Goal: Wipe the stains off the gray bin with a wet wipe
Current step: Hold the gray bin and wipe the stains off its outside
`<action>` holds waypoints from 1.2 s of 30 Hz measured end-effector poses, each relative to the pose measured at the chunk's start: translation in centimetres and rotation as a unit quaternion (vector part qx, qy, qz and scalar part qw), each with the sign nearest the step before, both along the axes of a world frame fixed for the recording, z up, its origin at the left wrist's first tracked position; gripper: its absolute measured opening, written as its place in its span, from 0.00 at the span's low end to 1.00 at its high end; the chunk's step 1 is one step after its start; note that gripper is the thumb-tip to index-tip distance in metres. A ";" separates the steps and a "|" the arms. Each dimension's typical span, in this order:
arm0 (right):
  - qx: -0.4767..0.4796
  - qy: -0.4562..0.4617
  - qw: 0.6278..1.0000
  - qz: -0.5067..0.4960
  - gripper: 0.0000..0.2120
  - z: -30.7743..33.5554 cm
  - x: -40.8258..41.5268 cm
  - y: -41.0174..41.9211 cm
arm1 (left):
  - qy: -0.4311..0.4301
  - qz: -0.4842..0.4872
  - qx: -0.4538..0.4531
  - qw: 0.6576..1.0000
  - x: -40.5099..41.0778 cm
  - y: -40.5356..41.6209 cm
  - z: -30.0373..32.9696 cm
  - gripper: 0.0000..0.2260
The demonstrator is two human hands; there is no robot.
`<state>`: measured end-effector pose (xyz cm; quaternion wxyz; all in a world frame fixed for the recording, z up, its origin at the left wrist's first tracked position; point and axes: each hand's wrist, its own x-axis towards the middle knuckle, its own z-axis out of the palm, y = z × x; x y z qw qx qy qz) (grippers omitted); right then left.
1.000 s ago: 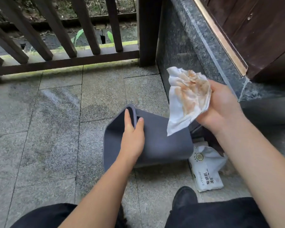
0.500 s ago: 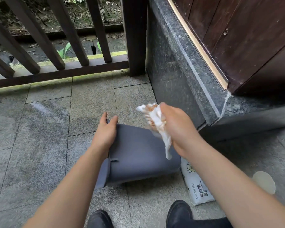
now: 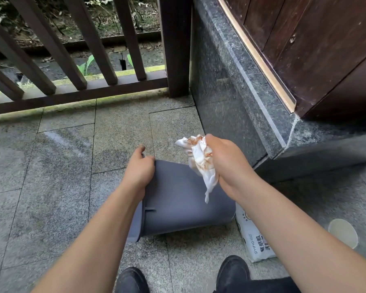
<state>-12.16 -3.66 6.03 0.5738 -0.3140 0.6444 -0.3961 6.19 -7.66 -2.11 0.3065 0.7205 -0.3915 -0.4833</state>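
Note:
The gray bin (image 3: 178, 199) lies on its side on the stone floor, its open rim toward the left. My left hand (image 3: 138, 170) grips the bin at its upper rim, fingers curled over the edge. My right hand (image 3: 226, 163) holds a crumpled white wet wipe (image 3: 201, 159), marked with orange-brown stains, just above the bin's upper side. The wipe's tail hangs down over the bin wall; contact with the bin is unclear.
A white wipe packet (image 3: 256, 242) lies on the floor right of the bin. A paper cup (image 3: 343, 232) sits farther right. A dark granite step (image 3: 241, 98) and wooden door rise on the right, a wooden railing (image 3: 76, 60) at the back. My shoes (image 3: 232, 269) are below.
My right hand has crumpled the spread wipe into a wad and brought it down toward the bin. The bin has been turned so its rim faces left and down. The view tilted up.

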 end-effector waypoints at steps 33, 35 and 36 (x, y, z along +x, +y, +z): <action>0.013 -0.038 0.998 -0.049 0.15 -3.7 -0.2 0.6 | -0.026 -0.039 -0.037 0.998 0.7 6.7 -1.1 0.20; 0.002 -0.033 0.999 0.022 0.16 -4.8 2.7 2.3 | -0.004 -0.011 -0.039 0.999 0.2 6.4 -0.9 0.19; -0.030 0.006 0.998 0.061 0.17 -5.4 4.4 3.3 | 0.002 0.000 -0.044 0.999 -0.1 6.2 -0.9 0.20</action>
